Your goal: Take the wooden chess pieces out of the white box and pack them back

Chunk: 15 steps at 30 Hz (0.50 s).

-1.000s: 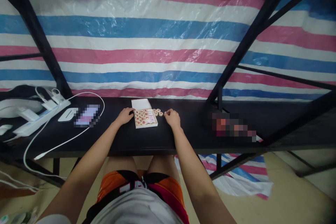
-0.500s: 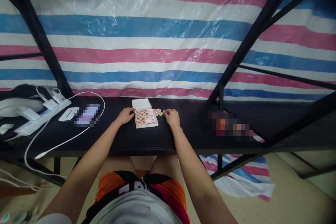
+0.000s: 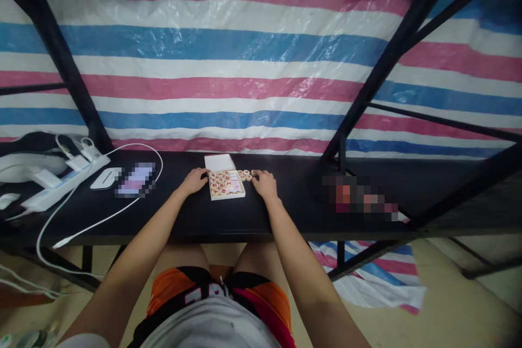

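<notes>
A small open box (image 3: pixel 227 185) of round wooden game pieces with red marks lies on the black table (image 3: pixel 228 217). Its white lid (image 3: pixel 220 162) lies just behind it. My left hand (image 3: pixel 194 180) rests against the box's left side, fingers curled on its edge. My right hand (image 3: pixel 264 182) sits to the right of the box, fingers bent over a few loose pieces (image 3: pixel 246 174) on the table. I cannot make out whether it pinches one.
At the left lie a white power strip (image 3: pixel 61 185) with plugs and cables, a white mouse (image 3: pixel 105 178) and a blurred phone (image 3: pixel 135 179). A blurred object (image 3: pixel 359 198) sits at the right. Black frame bars slope up on both sides before a striped tarp.
My right hand has slid slightly left, closer to the loose pieces beside the box. My left hand stays on the box.
</notes>
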### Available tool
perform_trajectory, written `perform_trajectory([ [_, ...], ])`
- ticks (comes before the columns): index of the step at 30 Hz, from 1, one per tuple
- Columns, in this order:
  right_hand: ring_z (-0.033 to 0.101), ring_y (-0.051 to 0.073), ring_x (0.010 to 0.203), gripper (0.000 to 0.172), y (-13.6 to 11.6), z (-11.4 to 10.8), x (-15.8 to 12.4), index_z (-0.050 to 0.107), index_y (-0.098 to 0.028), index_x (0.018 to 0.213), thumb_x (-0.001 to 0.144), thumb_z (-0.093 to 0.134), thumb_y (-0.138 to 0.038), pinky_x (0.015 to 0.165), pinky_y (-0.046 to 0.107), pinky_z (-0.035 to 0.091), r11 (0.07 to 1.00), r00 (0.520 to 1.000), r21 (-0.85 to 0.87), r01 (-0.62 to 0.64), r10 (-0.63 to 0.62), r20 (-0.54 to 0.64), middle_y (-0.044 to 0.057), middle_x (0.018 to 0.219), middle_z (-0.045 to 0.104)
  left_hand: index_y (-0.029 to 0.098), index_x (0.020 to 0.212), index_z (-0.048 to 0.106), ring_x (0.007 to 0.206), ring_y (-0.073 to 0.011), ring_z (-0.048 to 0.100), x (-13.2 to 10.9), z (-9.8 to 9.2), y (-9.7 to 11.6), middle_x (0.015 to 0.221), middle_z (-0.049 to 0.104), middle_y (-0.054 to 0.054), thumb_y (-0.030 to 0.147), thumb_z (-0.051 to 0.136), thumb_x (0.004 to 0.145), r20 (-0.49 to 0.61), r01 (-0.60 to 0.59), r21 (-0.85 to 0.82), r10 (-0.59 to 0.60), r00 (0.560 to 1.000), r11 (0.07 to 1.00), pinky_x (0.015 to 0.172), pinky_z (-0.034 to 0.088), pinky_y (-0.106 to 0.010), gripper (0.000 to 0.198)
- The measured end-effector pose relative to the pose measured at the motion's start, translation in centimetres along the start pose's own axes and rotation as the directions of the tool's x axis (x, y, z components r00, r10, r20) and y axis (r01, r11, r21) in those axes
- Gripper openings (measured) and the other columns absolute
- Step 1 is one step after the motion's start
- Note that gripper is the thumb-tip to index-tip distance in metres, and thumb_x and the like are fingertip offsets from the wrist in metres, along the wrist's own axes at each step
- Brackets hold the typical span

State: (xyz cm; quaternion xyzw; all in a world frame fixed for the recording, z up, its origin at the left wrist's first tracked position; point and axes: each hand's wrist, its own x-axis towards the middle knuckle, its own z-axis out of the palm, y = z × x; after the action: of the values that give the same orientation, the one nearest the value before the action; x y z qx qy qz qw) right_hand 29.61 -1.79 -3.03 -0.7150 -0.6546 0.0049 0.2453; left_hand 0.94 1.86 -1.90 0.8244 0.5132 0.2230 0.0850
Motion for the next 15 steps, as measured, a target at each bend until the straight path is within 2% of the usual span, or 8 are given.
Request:
perform_trajectory([
  [11, 0.054, 0.024, 0.099, 0.033, 0.08, 0.07, -0.07, 0.061, -0.024, 0.115, 0.084, 0.052, -0.023, 0.083, 0.033, 0.042, 0.999, 1.0, 0.05, 0.021, -0.02, -0.008, 0.01, 0.11, 0.059, 0.021, 0.115, 0.063, 0.102, -0.0229, 0.059, 0.01, -0.01, -0.12, 0.107, 0.065, -0.008, 0.023, 0.051, 0.082, 0.001, -0.002, -0.01, 0.002, 1.0, 1.0, 0.095, 0.044, -0.035, 0.035],
  [15, 0.053, 0.022, 0.1, 0.032, -0.2, -0.11, -0.15, 0.06, -0.02, 0.114, 0.084, 0.048, -0.021, 0.086, 0.032, 0.042, 0.985, 0.992, 0.165, 0.052, -0.032, -0.12, 0.011, 0.109, 0.057, 0.02, 0.116, 0.063, 0.102, -0.0229, 0.06, -0.01, -0.05, -0.06, 0.107, 0.065, -0.009, 0.023, 0.05, 0.082, 0.005, -0.003, -0.003, 0.003, 1.0, 1.0, 0.095, 0.044, -0.035, 0.036],
])
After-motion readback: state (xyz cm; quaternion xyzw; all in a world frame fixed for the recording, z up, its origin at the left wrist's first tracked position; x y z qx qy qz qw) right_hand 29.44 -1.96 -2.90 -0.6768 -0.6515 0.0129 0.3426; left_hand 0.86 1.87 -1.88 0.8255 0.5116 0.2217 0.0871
